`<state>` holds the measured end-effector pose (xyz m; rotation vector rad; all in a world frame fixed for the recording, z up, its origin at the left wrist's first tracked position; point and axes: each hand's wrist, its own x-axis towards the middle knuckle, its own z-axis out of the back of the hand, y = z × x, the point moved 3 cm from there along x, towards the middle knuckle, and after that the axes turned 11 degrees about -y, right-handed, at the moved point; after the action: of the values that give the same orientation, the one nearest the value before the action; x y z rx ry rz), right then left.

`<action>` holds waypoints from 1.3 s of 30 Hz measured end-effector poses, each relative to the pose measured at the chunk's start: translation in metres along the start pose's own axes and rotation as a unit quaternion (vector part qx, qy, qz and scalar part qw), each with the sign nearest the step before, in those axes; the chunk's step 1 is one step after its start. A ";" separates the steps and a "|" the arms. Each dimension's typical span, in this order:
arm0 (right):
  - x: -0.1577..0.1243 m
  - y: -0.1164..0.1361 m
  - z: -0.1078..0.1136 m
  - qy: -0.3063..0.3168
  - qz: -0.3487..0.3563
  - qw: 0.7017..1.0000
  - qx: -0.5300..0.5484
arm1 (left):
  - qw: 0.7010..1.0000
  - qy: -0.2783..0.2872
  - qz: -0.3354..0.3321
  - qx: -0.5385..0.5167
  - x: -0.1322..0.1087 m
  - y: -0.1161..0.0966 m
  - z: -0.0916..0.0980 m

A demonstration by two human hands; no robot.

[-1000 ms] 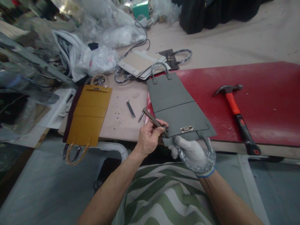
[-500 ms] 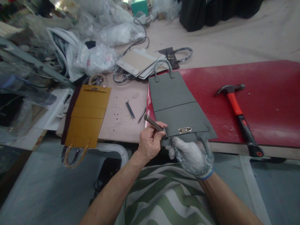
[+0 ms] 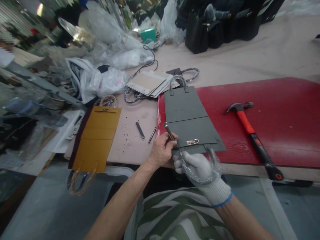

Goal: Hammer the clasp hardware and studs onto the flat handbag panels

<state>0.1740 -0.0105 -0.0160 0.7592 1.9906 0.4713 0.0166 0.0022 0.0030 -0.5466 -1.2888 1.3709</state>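
A flat grey bag panel [image 3: 188,116] with handles at both ends lies half on the red mat [image 3: 275,126], a silver clasp [image 3: 192,142] near its front edge. My bare left hand [image 3: 162,151] is closed on a slim metal tool [image 3: 169,131], with the tip at the panel's front left corner. My right hand [image 3: 198,165], in a white glove, grips the panel's near edge from below, where its plastic-wrapped handle hangs.
A hammer with a red and black handle [image 3: 252,136] lies on the red mat to the right. A tan bag panel [image 3: 97,136] hangs over the table's front edge at left. Small metal pieces [image 3: 140,130] and plastic bags [image 3: 100,80] lie behind.
The view has tilted up, showing more of the far table. My left hand has turned the tool more upright at the panel's corner. My right hand keeps its grip.
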 end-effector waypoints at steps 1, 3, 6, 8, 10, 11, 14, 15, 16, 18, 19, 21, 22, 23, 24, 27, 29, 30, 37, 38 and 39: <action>-0.001 -0.005 0.003 -0.010 -0.012 1.000 0.025 | 1.000 0.000 -0.012 0.007 -0.002 0.003 -0.002; -0.005 -0.016 0.009 -0.043 -0.043 0.996 0.068 | 0.999 -0.004 -0.037 0.012 -0.008 0.009 -0.005; -0.013 -0.029 0.013 -0.058 -0.086 0.990 0.092 | 0.997 -0.003 -0.077 0.022 -0.018 0.014 -0.010; -0.019 -0.034 0.015 -0.060 -0.082 0.990 0.096 | 0.994 -0.002 -0.104 0.026 -0.021 0.015 -0.011; -0.027 -0.037 0.020 -0.072 -0.068 0.992 0.081 | 0.992 -0.005 -0.126 0.023 -0.023 0.015 -0.012; -0.033 -0.038 0.026 -0.078 -0.069 0.992 0.065 | 0.991 -0.006 -0.134 0.020 -0.023 0.015 -0.012; -0.056 -0.027 0.053 -0.039 -0.096 0.993 -0.064 | 0.989 -0.005 -0.145 0.013 -0.023 0.014 -0.013; -0.065 -0.018 0.063 -0.007 -0.100 0.985 -0.141 | 0.990 -0.005 -0.143 0.013 -0.024 0.015 -0.013; -0.073 -0.004 0.074 0.039 -0.095 0.966 -0.236 | 0.990 -0.007 -0.140 0.013 -0.025 0.015 -0.014; -0.081 0.038 0.097 -0.018 0.003 0.902 -0.431 | 0.990 -0.015 -0.139 0.012 -0.026 0.017 -0.015; -0.082 0.064 0.105 -0.096 0.093 0.851 -0.508 | 0.990 -0.021 -0.142 0.011 -0.027 0.017 -0.015; -0.083 0.116 0.116 -0.305 0.258 0.679 -0.616 | 0.989 -0.033 -0.147 0.012 -0.029 0.019 -0.016; -0.080 0.134 0.116 -0.356 0.301 0.588 -0.661 | 0.988 -0.036 -0.147 0.016 -0.029 0.020 -0.016; -0.074 0.146 0.116 -0.375 0.322 0.514 -0.701 | 0.988 -0.038 -0.146 0.021 -0.029 0.021 -0.016; -0.065 0.154 0.117 -0.376 0.325 0.462 -0.735 | 0.988 -0.039 -0.145 0.025 -0.029 0.021 -0.016; -0.037 0.164 0.125 -0.356 0.297 0.469 -0.751 | 0.989 -0.032 -0.144 0.021 -0.028 0.021 -0.016; -0.027 0.170 0.131 -0.359 0.282 0.536 -0.710 | 0.989 -0.025 -0.142 0.012 -0.027 0.019 -0.016; -0.025 0.174 0.132 -0.357 0.278 0.563 -0.692 | 0.990 -0.023 -0.140 0.011 -0.027 0.019 -0.016; -0.083 0.177 0.070 -0.290 0.294 0.750 -0.516 | 0.993 -0.015 -0.112 0.024 -0.025 0.017 -0.018; -0.096 0.173 0.057 -0.268 0.316 0.799 -0.436 | 0.994 -0.013 -0.110 0.028 -0.025 0.017 -0.018; -0.107 0.168 0.045 -0.249 0.327 0.819 -0.401 | 0.994 -0.011 -0.108 0.031 -0.025 0.017 -0.018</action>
<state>0.3082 0.0418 0.1282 0.8662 0.8444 1.2660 0.0326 -0.0099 -0.0258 -0.3391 -1.2792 1.2364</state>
